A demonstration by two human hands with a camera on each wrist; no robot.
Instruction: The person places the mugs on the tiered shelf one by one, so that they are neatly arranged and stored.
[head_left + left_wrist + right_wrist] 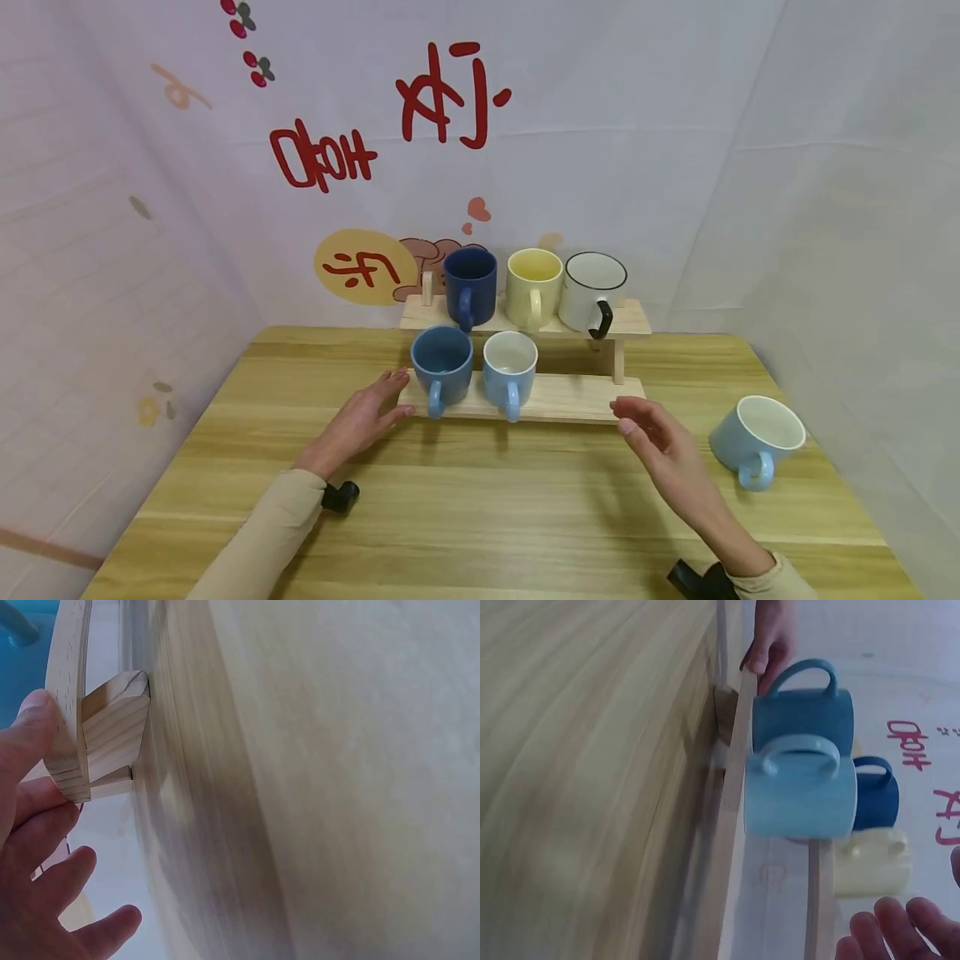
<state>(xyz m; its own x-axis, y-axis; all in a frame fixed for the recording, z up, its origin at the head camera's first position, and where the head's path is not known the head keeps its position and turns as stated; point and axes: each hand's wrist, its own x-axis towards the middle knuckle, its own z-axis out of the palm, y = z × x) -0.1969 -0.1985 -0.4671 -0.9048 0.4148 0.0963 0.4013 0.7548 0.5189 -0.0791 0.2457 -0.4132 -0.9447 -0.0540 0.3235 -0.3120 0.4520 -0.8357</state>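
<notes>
A two-tier wooden rack [577, 398] stands at the back of the table. At the lower board's left end, my left hand [367, 412] pinches the wood, thumb on top and a finger at the end edge in the left wrist view. Next to it on that board sit a medium-blue mug [452, 386] and a light blue mug [495, 385] with a white inside. My right hand [667, 454] hovers by the board's right end, fingers slightly bent, holding nothing. The upper board bears a dark blue mug [483, 292], a yellow mug [520, 296] and a white mug [581, 304] with a black handle.
Another light blue mug [723, 442] stands on the wooden table [510, 517] to the right of my right hand. White printed cloth [600, 183] hangs behind the rack and along both sides of the table.
</notes>
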